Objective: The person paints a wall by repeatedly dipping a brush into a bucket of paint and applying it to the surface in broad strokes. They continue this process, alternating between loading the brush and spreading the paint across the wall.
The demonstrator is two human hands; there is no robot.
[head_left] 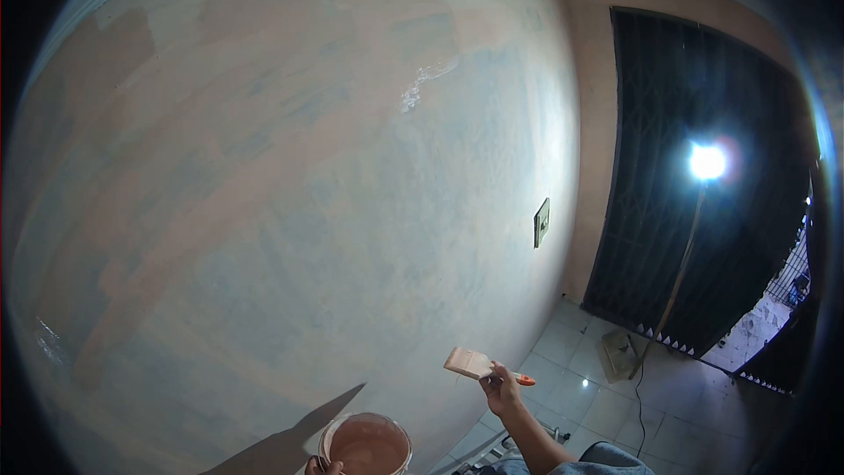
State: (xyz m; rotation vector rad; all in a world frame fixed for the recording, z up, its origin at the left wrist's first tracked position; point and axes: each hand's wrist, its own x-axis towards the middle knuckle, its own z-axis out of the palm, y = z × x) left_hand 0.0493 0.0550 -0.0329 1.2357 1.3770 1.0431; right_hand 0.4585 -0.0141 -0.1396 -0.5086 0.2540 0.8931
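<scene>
In my right hand (502, 390) I hold a wide paintbrush (468, 362), its bristles coated in pale peach paint and pointing left toward the wall. The orange end of its handle sticks out past my fingers. My left hand (324, 466) grips the rim of a clear bucket (406, 440) at the bottom of the view, and pinkish-peach paint (365, 450) shows inside it. The wall (334, 237) beside me carries patchy peach and grey-blue areas. A wet, shiny streak (425, 84) glistens high on it.
A socket plate (542, 222) is set in the wall near the corner. A bright lamp (708, 161) on a pole stands before a dark folding gate (677, 114), its cable (641, 400) trailing over the tiled floor (567, 361). Below me part of a metal ladder (501, 450) shows.
</scene>
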